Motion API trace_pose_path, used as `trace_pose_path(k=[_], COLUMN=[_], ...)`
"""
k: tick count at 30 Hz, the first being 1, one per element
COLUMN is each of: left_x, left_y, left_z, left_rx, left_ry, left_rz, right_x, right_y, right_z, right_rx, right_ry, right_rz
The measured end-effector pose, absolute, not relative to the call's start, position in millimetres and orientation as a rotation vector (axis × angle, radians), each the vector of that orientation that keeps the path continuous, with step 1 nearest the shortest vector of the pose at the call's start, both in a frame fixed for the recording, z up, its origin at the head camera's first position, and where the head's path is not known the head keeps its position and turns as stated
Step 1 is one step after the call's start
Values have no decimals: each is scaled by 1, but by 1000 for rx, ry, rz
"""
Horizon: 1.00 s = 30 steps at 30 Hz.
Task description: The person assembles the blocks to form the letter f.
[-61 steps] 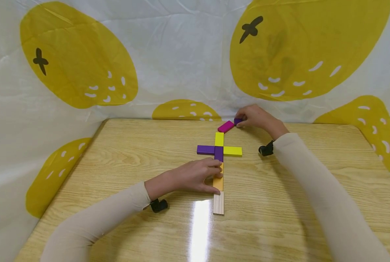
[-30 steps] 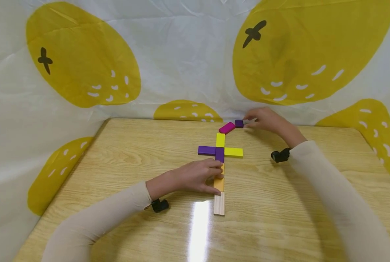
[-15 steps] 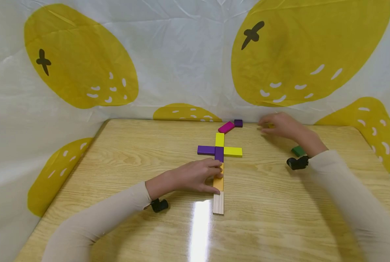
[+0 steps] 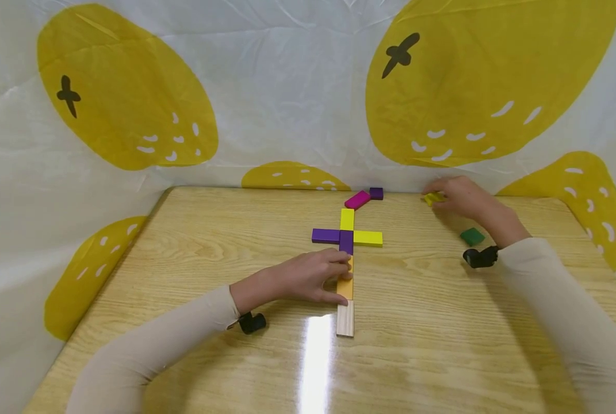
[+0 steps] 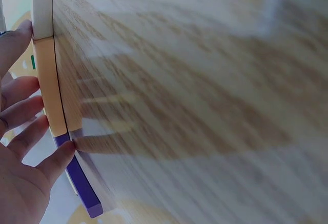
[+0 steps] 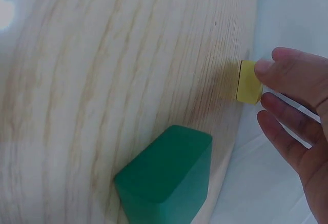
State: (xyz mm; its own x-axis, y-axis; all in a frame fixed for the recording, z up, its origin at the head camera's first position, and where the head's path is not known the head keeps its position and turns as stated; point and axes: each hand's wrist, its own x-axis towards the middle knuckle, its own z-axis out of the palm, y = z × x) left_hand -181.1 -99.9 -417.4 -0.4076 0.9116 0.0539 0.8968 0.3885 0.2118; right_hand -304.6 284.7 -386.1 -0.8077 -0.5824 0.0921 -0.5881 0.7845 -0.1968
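My left hand [image 4: 308,277] rests along a line of flat blocks. Its fingertips touch the side of the orange block [image 5: 47,80] and the purple block [image 4: 346,242], and its thumb lies where the orange meets a plain wood block [image 4: 345,319]. At the table's far edge my right hand [image 4: 465,196] pinches a small yellow block [image 6: 249,82], thumb on one side and fingers at the other. A green block [image 4: 472,236] lies near the right wrist. The line's far end has a yellow block [image 4: 347,219], a magenta block [image 4: 358,199] set aslant and a small dark purple block [image 4: 377,193].
A purple block [image 4: 325,236] and a yellow bar [image 4: 368,238] stick out left and right from the line as cross arms. The wooden table [image 4: 209,230] ends at a white cloth [image 4: 287,86] with big yellow shapes. Light glares on the table at the front middle.
My right hand has let go of the small dark purple block and moved right to the small yellow block. The green block has come into sight. The left hand stays still.
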Motion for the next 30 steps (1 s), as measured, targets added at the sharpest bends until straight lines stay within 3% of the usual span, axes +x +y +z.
trace_pose_path(k=[12, 19, 30], left_x=[-180, -180, -181], left_y=[-99, -98, -99], left_z=[-415, -416, -418], left_rx=[1672, 1674, 1678], left_ry=[2562, 2561, 2570], left_rz=[314, 303, 316], right_x=[-309, -311, -311], right_y=[289, 289, 281], right_z=[-393, -396, -397], right_rx=[804, 1026, 997], right_ry=[-2992, -2934, -2922], right_rz=[391, 278, 321])
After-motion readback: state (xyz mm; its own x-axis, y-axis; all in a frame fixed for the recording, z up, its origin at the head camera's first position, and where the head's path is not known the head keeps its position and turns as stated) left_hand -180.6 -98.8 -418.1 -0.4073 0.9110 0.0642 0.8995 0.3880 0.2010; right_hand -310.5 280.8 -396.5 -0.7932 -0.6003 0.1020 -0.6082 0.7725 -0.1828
